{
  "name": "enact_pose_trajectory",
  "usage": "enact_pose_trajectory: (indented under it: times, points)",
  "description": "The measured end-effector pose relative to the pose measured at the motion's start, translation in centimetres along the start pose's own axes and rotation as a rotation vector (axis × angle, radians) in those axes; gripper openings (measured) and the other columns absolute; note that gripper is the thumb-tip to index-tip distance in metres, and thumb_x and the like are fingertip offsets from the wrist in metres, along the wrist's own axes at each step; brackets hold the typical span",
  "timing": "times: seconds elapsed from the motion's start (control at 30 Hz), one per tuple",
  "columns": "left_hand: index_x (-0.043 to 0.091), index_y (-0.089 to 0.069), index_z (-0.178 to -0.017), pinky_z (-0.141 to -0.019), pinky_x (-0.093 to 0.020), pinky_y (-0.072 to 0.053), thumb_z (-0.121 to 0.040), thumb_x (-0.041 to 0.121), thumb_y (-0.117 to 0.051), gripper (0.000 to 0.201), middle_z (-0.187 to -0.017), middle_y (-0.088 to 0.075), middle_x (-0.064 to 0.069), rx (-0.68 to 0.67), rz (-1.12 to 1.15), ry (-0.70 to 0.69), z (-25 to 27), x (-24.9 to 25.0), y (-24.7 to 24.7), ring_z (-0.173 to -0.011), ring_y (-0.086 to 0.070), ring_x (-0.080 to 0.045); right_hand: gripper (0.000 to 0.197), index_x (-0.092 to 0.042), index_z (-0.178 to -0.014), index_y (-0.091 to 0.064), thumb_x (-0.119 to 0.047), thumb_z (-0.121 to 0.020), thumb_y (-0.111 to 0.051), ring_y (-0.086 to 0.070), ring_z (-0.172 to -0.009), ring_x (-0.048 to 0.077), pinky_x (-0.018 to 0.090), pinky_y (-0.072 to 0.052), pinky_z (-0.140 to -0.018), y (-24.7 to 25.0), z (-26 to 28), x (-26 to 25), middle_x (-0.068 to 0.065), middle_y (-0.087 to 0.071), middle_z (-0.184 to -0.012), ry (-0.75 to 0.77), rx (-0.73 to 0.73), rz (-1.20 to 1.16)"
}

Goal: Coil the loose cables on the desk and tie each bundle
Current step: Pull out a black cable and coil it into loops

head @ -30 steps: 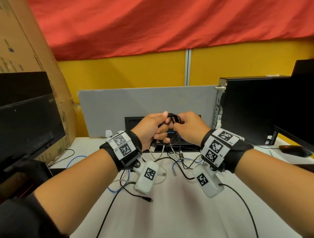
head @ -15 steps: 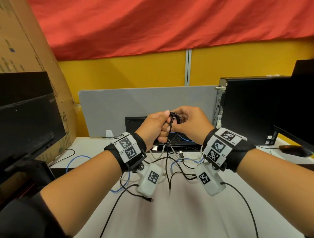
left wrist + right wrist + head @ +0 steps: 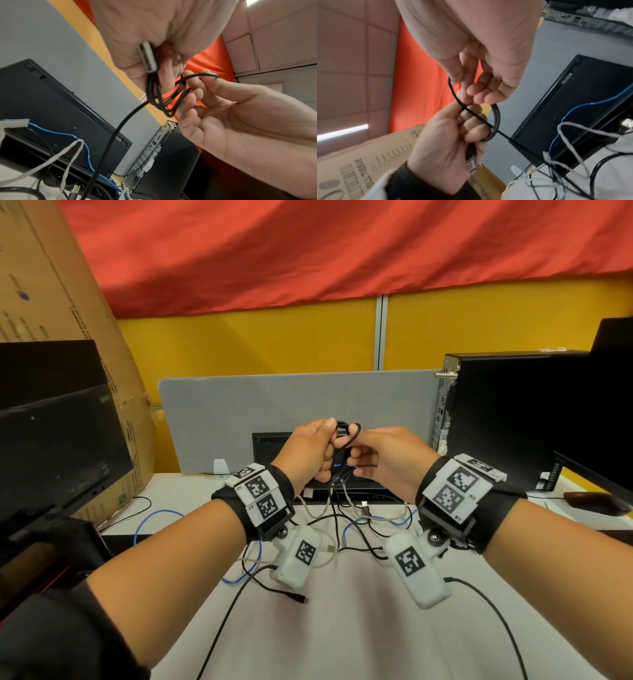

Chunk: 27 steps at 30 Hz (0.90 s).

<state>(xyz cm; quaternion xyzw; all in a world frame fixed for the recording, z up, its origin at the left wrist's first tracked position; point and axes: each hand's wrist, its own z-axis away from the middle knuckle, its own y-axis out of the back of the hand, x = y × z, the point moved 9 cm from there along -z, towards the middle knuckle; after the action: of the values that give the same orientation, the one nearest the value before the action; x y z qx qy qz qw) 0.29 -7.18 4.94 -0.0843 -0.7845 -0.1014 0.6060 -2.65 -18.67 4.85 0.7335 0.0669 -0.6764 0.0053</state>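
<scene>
A black cable coil (image 3: pixel 337 470) hangs in the air above the desk's far side. My left hand (image 3: pixel 305 451) grips its bunched loops, with a silver-grey USB plug (image 3: pixel 148 58) pressed against the palm. My right hand (image 3: pixel 383 463) sits just right of the coil and pinches a free strand of the black cable (image 3: pixel 453 92), which arches over its thumb and forefinger. In the right wrist view the coil (image 3: pixel 495 119) pokes out past the left hand's (image 3: pixel 443 142) curled fingers. One black tail (image 3: pixel 109 142) drops from the coil toward the desk.
Loose blue (image 3: pixel 150 517), whitish (image 3: pixel 317 513) and black (image 3: pixel 358 534) cables lie tangled on the white desk (image 3: pixel 359 628). A PC tower (image 3: pixel 513 422) stands right, with a mouse (image 3: pixel 596 501) beside it. At left are a dark monitor (image 3: pixel 51 440) and a cardboard box (image 3: pixel 51 285). A grey divider (image 3: pixel 257 405) is behind.
Both hands have risen slightly with the coil. My right hand has drawn a little to the right, carrying a strand looped over its fingertips across the top of the coil.
</scene>
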Motion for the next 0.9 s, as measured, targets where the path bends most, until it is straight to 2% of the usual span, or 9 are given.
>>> enact_pose_trajectory:
  times: [0.1,0.2,0.3,0.37,0.43,0.5,0.6,0.8,0.9]
  points:
    - [0.016,-0.042,-0.075,-0.039,-0.019,-0.023,-0.105,0.029,-0.035,0.034,-0.049,-0.03,0.005,0.007,-0.025,0.01,-0.2,-0.4,0.5,-0.039,-0.022,-0.009,0.026,0.0,-0.093,-0.067,-0.018,-0.095,-0.047,-0.048,-0.065,0.014,0.027,-0.04,-0.062,-0.3,0.5,-0.5,0.007,-0.06,-0.079,-0.067,-0.049,-0.089]
    - [0.016,-0.043,-0.073,-0.039,-0.02,-0.026,-0.104,0.03,-0.037,0.034,-0.05,-0.031,0.004,0.006,-0.085,-0.004,-0.3,-0.3,0.8,-0.039,-0.024,-0.01,0.024,-0.009,-0.076,-0.059,-0.013,-0.094,-0.044,-0.053,-0.071,0.019,0.031,-0.044,-0.076,0.0,0.8,-1.4,0.006,-0.06,-0.073,-0.059,-0.045,-0.098]
    - [0.015,-0.045,-0.074,-0.04,-0.021,-0.028,-0.104,0.029,-0.037,0.034,-0.052,-0.032,0.0,0.009,-0.151,-0.022,-0.5,0.2,1.0,-0.039,-0.026,-0.012,0.026,-0.006,-0.073,-0.053,-0.008,-0.096,-0.043,-0.056,-0.068,0.024,0.04,-0.05,-0.088,0.6,0.8,-1.5,0.01,-0.052,-0.067,-0.061,0.026,-0.186]
    - [0.014,-0.045,-0.075,-0.039,-0.021,-0.031,-0.104,0.029,-0.037,0.033,-0.053,-0.032,-0.001,0.006,-0.192,-0.034,-0.6,0.4,1.0,-0.038,-0.027,-0.012,0.021,-0.002,-0.078,-0.055,-0.007,-0.096,-0.045,-0.054,-0.059,0.024,0.042,-0.054,-0.078,1.0,0.9,-1.6,0.008,-0.046,-0.06,-0.06,0.064,-0.208]
    - [0.014,-0.045,-0.075,-0.038,-0.02,-0.031,-0.104,0.028,-0.037,0.033,-0.053,-0.032,-0.002,0.015,-0.211,-0.037,-0.8,0.4,1.0,-0.038,-0.027,-0.012,0.016,0.003,-0.089,-0.059,-0.006,-0.095,-0.047,-0.044,-0.046,0.017,0.035,-0.055,-0.056,1.0,1.0,-1.7,0.004,-0.037,-0.053,-0.075,0.061,-0.185]
    - [0.014,-0.044,-0.075,-0.038,-0.02,-0.031,-0.104,0.029,-0.036,0.034,-0.051,-0.032,0.0,0.047,-0.219,-0.03,-1.0,0.3,1.6,-0.038,-0.027,-0.013,0.019,0.005,-0.103,-0.061,-0.006,-0.094,-0.048,-0.028,-0.042,0.01,0.022,-0.033,-0.037,1.3,1.1,-1.7,-0.001,-0.031,-0.053,-0.106,0.041,-0.078]
    - [0.016,-0.044,-0.074,-0.04,-0.021,-0.028,-0.104,0.03,-0.035,0.035,-0.048,-0.031,0.005,0.152,-0.153,0.033,-1.3,-0.3,4.1,-0.039,-0.026,-0.011,0.019,0.0,-0.106,-0.066,-0.009,-0.091,-0.056,-0.019,-0.045,0.01,0.021,-0.015,-0.036,2.4,1.0,-2.3,-0.002,-0.029,-0.058,-0.112,0.021,0.172]
    - [0.017,-0.043,-0.073,-0.038,-0.018,-0.025,-0.104,0.03,-0.035,0.035,-0.045,-0.031,0.007,0.22,-0.021,0.077,-1.3,-0.6,5.9,-0.036,-0.025,-0.009,0.018,-0.018,-0.091,-0.077,-0.031,-0.09,-0.065,-0.027,-0.041,0.012,0.019,-0.023,-0.038,3.4,1.0,-4.9,-0.002,-0.038,-0.052,0.131,0.072,0.636]
    - [0.017,-0.043,-0.072,-0.039,-0.018,-0.024,-0.104,0.029,-0.035,0.036,-0.048,-0.03,0.005,0.283,-0.05,0.076,-1.1,-0.2,6.8,-0.037,-0.025,-0.01,0.016,-0.026,-0.091,-0.075,-0.034,-0.093,-0.061,-0.048,-0.04,-0.003,0.005,-0.03,-0.037,3.4,1.1,-5.8,-0.017,-0.054,-0.046,0.248,0.087,0.858]
